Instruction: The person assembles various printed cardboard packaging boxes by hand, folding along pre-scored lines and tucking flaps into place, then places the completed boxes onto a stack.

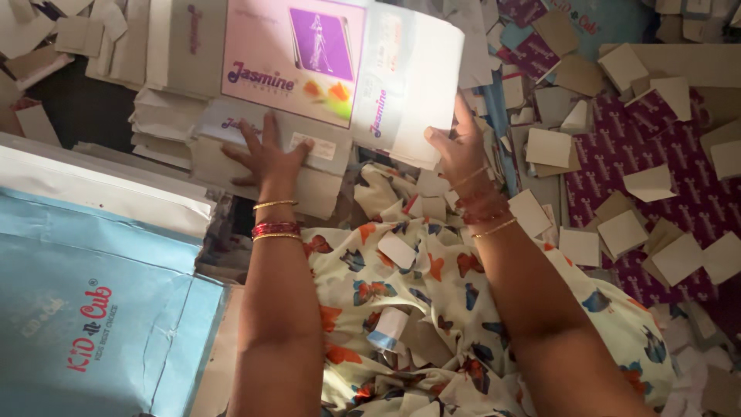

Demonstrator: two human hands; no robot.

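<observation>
Far to the left of the left hand's fingers lies a stack of light blue printed sheets [93, 309] under a white-edged board. The left hand [266, 158], with gold and red bangles at the wrist, lies flat with its fingers [251, 139] spread wide and pressed down on a pile of flattened grey cardboard blanks [309, 181]; it grips nothing, only rests palm down on the top blank. Just above those fingers, and running across to the right hand, is a pink and white printed carton sheet [324, 62] with a purple panel. The right hand [459, 150] holds this sheet's white right-hand edge, the thumb on top and the other fingers [463, 112] curled behind it, closed on the card. Below and between both hands is a lap in butterfly-print cloth [432, 286], strewn with small card offcuts. To the right of the right fingers, many square cardboard scraps [621, 232] lie scattered over maroon printed sheets [695, 201].
</observation>
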